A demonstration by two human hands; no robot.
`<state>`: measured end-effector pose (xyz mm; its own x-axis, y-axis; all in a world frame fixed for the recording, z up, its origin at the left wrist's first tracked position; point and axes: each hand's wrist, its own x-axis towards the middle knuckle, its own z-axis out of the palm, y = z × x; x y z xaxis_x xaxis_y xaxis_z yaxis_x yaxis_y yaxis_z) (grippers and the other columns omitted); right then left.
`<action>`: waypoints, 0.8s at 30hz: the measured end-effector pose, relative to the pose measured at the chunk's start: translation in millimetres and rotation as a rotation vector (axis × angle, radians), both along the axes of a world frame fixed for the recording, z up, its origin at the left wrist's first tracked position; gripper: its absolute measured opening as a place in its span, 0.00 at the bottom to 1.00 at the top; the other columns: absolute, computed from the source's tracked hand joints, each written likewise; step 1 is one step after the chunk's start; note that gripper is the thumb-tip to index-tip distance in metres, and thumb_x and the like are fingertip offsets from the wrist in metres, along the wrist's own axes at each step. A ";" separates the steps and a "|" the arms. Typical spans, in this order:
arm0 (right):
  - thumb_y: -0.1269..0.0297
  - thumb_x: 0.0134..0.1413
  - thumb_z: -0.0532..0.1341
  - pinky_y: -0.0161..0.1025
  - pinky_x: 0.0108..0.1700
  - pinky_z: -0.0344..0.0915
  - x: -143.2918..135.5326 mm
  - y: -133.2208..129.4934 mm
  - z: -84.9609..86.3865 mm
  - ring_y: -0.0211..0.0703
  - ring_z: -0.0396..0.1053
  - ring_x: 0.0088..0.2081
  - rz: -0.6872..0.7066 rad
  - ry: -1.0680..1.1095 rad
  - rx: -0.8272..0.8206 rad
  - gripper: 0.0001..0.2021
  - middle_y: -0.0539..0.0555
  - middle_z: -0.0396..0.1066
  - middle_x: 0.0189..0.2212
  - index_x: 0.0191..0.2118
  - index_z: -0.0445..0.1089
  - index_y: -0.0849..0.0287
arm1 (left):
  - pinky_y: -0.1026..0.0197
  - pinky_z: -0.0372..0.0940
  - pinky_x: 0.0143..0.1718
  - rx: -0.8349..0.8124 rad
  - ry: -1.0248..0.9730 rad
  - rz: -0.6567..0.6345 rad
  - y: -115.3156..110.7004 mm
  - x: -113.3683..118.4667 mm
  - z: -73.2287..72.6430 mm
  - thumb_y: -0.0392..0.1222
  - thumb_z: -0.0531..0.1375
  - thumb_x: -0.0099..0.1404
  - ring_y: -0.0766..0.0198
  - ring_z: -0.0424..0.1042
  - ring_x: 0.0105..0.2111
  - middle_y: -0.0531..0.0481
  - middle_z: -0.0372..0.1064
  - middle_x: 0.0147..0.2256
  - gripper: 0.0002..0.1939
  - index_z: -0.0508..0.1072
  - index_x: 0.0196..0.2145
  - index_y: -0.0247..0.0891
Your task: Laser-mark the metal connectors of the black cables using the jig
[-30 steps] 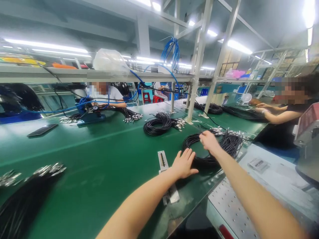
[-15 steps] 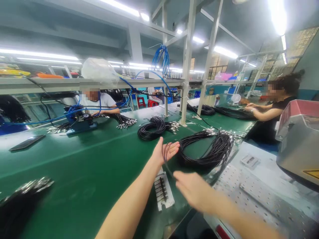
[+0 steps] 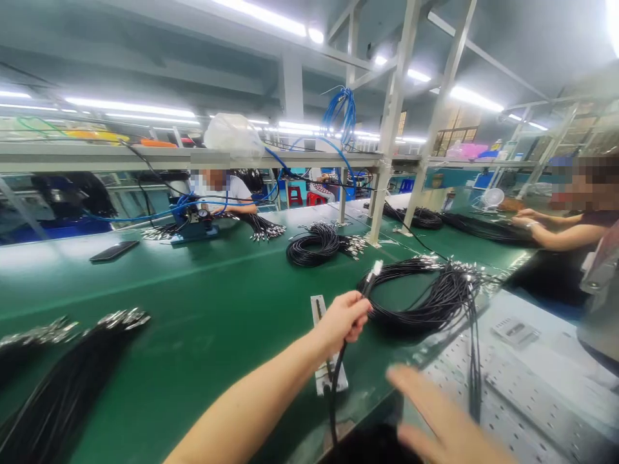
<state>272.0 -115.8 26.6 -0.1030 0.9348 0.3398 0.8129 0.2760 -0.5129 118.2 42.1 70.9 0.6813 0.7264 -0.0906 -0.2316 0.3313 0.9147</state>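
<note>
My left hand (image 3: 342,317) is closed around black cables (image 3: 338,377), their pale connector ends (image 3: 375,270) sticking up past the fist and the rest hanging below the table edge. How many strands it grips I cannot tell. Under that hand lies a narrow metal fixture (image 3: 341,384) with dark slots, partly covered by the hand and wrist. My right hand (image 3: 430,412), smeared by motion, is low at the front edge with thumb and fingers apart and nothing in it. A large coil of black cables (image 3: 435,303) rests just beyond both hands, several strands trailing over the perforated plate.
More black cable bundles lie at the left (image 3: 80,380) and back (image 3: 316,247). A phone (image 3: 115,251) and a small blue press (image 3: 193,225) are on the green table (image 3: 217,335). A perforated metal plate (image 3: 527,399) is at right. Co-workers sit across and at right.
My left hand has gone from open-palmed, with thin cable across it, to a closed grip on cables. My right hand has moved away, down and right. The view has swung left.
</note>
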 end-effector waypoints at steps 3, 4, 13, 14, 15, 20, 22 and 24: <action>0.50 0.58 0.51 0.45 0.57 0.57 16.5 32.0 54.9 0.47 0.57 0.56 -0.124 0.235 0.168 0.25 0.54 0.57 0.57 0.58 0.54 0.52 | 0.72 0.37 0.10 0.124 0.119 -0.190 -35.7 0.9 -5.5 0.51 0.61 0.53 0.77 0.45 0.10 0.60 0.56 0.14 0.15 0.64 0.28 0.36; 0.49 0.58 0.50 0.46 0.58 0.55 18.7 43.3 70.1 0.46 0.57 0.57 -0.128 0.307 0.208 0.26 0.55 0.56 0.58 0.59 0.53 0.53 | 0.71 0.38 0.10 0.150 0.141 -0.225 -43.9 1.2 -6.9 0.53 0.61 0.53 0.77 0.46 0.10 0.59 0.57 0.14 0.17 0.65 0.28 0.35; 0.50 0.60 0.48 0.48 0.56 0.58 -1.1 77.9 84.0 0.46 0.63 0.52 0.263 0.454 -0.128 0.23 0.56 0.68 0.49 0.51 0.66 0.59 | 0.70 0.41 0.12 0.073 0.143 -0.217 -63.2 1.9 -12.6 0.60 0.58 0.54 0.76 0.49 0.12 0.58 0.57 0.16 0.22 0.66 0.30 0.34; 0.50 0.60 0.49 0.47 0.54 0.60 -1.7 76.8 81.6 0.46 0.63 0.52 0.278 0.439 -0.121 0.22 0.56 0.68 0.49 0.50 0.67 0.58 | 0.70 0.42 0.12 0.059 0.120 -0.215 -64.1 2.7 -13.4 0.59 0.58 0.54 0.76 0.50 0.12 0.58 0.57 0.16 0.22 0.66 0.31 0.34; 0.51 0.59 0.49 0.44 0.51 0.64 -1.8 75.4 79.6 0.45 0.65 0.50 0.277 0.425 -0.123 0.21 0.56 0.67 0.49 0.50 0.67 0.58 | 0.70 0.42 0.13 0.049 0.095 -0.204 -65.0 3.6 -14.1 0.58 0.58 0.55 0.76 0.50 0.12 0.57 0.57 0.17 0.22 0.66 0.31 0.34; 0.51 0.60 0.49 0.33 0.27 0.68 -2.6 67.7 73.4 0.40 0.70 0.36 0.187 0.466 -0.215 0.21 0.55 0.67 0.49 0.51 0.66 0.57 | 0.69 0.43 0.13 0.034 0.044 -0.159 -66.8 8.4 -11.3 0.57 0.55 0.59 0.75 0.49 0.12 0.56 0.59 0.18 0.19 0.62 0.32 0.36; 0.54 0.60 0.49 0.35 0.34 0.69 -5.0 65.5 72.1 0.41 0.69 0.40 0.200 0.463 -0.150 0.19 0.55 0.68 0.48 0.50 0.67 0.58 | 0.69 0.42 0.13 0.037 0.093 -0.203 -68.2 10.1 -9.3 0.56 0.57 0.58 0.75 0.50 0.13 0.56 0.59 0.18 0.19 0.62 0.29 0.36; 0.57 0.59 0.50 0.40 0.46 0.66 -7.8 65.4 72.4 0.42 0.67 0.46 0.242 0.451 -0.059 0.18 0.55 0.69 0.48 0.48 0.68 0.60 | 0.70 0.40 0.14 0.020 0.121 -0.235 -70.6 11.9 -9.2 0.57 0.60 0.54 0.76 0.50 0.14 0.57 0.57 0.18 0.21 0.60 0.26 0.36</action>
<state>264.2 -50.3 99.0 -0.1743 0.9211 0.3481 0.4234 0.3893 -0.8180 130.2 -28.5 61.7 0.8167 0.5519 -0.1686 -0.0391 0.3444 0.9380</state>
